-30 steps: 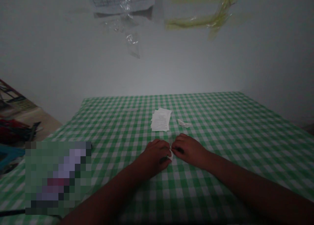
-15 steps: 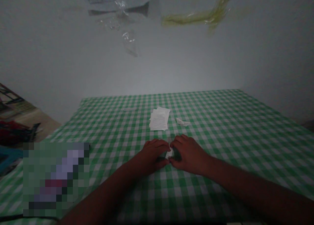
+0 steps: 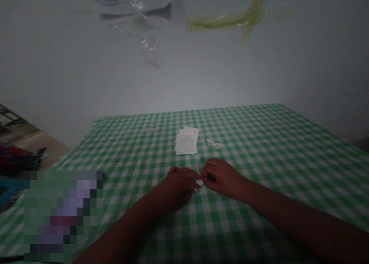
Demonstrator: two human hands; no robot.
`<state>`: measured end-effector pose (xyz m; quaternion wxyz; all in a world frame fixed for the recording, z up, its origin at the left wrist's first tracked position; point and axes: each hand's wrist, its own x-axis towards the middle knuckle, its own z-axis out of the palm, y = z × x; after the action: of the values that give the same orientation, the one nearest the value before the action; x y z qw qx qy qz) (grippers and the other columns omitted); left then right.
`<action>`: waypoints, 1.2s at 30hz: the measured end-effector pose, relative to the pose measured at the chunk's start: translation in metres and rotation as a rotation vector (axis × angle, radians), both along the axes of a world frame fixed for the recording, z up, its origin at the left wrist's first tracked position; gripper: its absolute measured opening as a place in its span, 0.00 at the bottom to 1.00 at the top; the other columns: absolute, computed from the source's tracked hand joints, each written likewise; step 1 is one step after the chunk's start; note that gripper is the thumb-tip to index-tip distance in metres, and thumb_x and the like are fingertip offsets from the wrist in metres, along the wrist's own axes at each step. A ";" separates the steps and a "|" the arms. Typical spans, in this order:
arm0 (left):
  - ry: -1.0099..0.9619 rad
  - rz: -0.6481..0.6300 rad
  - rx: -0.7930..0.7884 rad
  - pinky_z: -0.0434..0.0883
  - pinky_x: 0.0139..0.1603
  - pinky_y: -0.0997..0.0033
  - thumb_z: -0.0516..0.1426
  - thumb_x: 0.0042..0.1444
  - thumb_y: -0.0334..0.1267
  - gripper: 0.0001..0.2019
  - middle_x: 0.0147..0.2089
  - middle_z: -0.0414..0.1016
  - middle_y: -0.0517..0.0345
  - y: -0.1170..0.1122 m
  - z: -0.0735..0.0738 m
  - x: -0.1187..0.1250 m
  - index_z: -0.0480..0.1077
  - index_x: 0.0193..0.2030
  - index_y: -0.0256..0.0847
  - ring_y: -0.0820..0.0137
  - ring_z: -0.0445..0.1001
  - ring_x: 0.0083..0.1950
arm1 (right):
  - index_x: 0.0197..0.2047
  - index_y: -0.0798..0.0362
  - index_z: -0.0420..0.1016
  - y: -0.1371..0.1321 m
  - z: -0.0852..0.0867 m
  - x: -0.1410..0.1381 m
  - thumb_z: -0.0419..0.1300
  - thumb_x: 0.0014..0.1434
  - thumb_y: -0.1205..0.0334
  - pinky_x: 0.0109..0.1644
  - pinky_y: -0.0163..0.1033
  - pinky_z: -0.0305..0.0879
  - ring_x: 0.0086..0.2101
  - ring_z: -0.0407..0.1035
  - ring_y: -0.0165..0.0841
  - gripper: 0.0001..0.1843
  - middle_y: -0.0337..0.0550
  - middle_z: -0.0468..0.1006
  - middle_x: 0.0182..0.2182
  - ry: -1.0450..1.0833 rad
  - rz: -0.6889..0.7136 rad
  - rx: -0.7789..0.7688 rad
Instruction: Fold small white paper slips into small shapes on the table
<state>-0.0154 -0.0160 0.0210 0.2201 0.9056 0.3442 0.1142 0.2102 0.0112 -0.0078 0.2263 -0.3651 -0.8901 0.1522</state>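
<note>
Between my two hands is a small piece of white paper (image 3: 199,183), partly covered by fingers. My left hand (image 3: 181,183) is closed on its left side, thumb and fingers pinching it. From the other side, my right hand (image 3: 220,177) is curled, with thumb and forefinger pinched at the paper's right edge. The fingertips of both hands meet or nearly meet there. Just beyond the hands lies a small stack of printed paper sheets (image 3: 186,141). To its right is a folded white paper strip (image 3: 214,144).
A green and white checked cloth (image 3: 253,141) covers the table, which reaches a pale wall (image 3: 184,72). A pixelated patch (image 3: 63,216) hides an object at the left. Plastic and yellow tape (image 3: 221,24) cling to the wall. Red and blue things stand beyond the left edge.
My right fingers have closed from a wide curl into a tight pinch. My left fingers have shifted over the paper, and less of it shows. The view has moved slightly.
</note>
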 end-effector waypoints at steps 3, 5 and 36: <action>0.022 0.019 -0.017 0.55 0.60 0.57 0.56 0.57 0.26 0.15 0.59 0.74 0.59 -0.002 0.001 0.001 0.75 0.46 0.47 0.64 0.67 0.61 | 0.31 0.53 0.74 0.000 -0.001 -0.001 0.60 0.56 0.69 0.40 0.38 0.61 0.33 0.67 0.33 0.03 0.40 0.73 0.29 0.000 -0.045 0.003; 0.031 0.033 -0.037 0.54 0.61 0.56 0.56 0.58 0.27 0.14 0.60 0.73 0.59 -0.002 0.002 0.001 0.75 0.46 0.47 0.64 0.67 0.61 | 0.31 0.54 0.74 0.004 -0.001 -0.001 0.60 0.56 0.70 0.40 0.38 0.62 0.33 0.67 0.33 0.04 0.40 0.72 0.29 0.005 -0.086 -0.006; 0.188 0.228 0.278 0.66 0.46 0.64 0.59 0.61 0.38 0.06 0.38 0.71 0.56 0.002 -0.014 0.013 0.70 0.34 0.38 0.65 0.69 0.43 | 0.38 0.50 0.77 -0.008 -0.001 -0.007 0.61 0.59 0.63 0.46 0.42 0.60 0.38 0.69 0.35 0.04 0.41 0.75 0.34 -0.025 0.045 -0.026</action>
<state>-0.0025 -0.0141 0.0073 0.0455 0.8890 0.4445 0.1000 0.2027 0.0032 -0.0091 0.2068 -0.3496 -0.8989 0.1644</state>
